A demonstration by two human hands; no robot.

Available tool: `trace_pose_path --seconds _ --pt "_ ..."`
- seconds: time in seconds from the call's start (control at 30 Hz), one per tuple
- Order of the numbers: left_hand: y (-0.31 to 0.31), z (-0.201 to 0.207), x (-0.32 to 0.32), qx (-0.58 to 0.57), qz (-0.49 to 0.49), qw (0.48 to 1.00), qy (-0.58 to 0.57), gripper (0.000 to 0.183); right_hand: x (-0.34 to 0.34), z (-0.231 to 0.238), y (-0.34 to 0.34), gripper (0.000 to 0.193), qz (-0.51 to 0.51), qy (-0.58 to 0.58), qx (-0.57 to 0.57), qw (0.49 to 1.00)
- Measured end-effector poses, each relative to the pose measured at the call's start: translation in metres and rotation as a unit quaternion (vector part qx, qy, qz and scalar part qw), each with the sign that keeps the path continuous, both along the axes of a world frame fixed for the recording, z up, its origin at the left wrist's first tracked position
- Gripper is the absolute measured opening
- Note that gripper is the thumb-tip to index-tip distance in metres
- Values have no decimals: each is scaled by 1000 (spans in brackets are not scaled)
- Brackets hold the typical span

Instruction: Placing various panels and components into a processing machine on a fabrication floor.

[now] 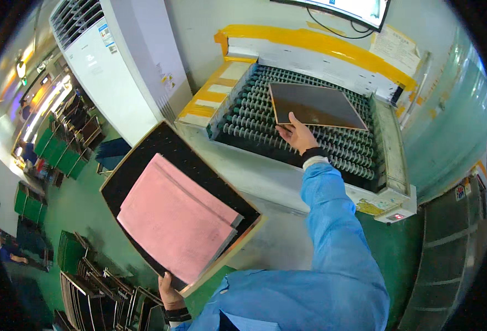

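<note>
My left hand (170, 292) is closed on the lower corner of a large black board (169, 140) with a light edge, which is held tilted at my left. Several pink sheets (174, 220) lie stacked on it, with a grey edge showing beneath them. My right hand (299, 137) reaches over the roller conveyor (243, 118), at the near left corner of a dark, glossy rectangular panel (315, 102) on the rollers. Its thumb overlaps the panel, while the fingers stretch out apart below the near edge. A firm grip there does not show.
Yellow tape (309, 38) lines the conveyor's back wall. A white air-conditioner cabinet (111, 60) stands at the left, and a monitor (337, 10) hangs above. Racks (89, 298) of boards stand on the green floor (83, 204) at lower left. A dark slatted panel (442, 254) is at right.
</note>
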State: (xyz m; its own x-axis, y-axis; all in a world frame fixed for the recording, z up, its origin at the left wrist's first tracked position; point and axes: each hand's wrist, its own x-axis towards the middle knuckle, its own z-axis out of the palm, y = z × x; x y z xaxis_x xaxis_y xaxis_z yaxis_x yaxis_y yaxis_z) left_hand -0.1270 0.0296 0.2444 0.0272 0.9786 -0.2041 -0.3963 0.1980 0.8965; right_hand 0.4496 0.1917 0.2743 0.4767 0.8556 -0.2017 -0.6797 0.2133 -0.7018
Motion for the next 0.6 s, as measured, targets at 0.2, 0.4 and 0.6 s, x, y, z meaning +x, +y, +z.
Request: trace_pose_path --seconds 0.2,0.4,0.6 --pt "9 5 45 -31 -17 999 15 44 -13 17 -28 37 170 -251 -96 948" --pt "19 32 74 -46 -76 996 4 30 -76 30 -105 26 145 -350 -44 924" --pt "21 40 116 -47 -173 984 23 25 -115 5 -176 57 11 -562 -176 808"
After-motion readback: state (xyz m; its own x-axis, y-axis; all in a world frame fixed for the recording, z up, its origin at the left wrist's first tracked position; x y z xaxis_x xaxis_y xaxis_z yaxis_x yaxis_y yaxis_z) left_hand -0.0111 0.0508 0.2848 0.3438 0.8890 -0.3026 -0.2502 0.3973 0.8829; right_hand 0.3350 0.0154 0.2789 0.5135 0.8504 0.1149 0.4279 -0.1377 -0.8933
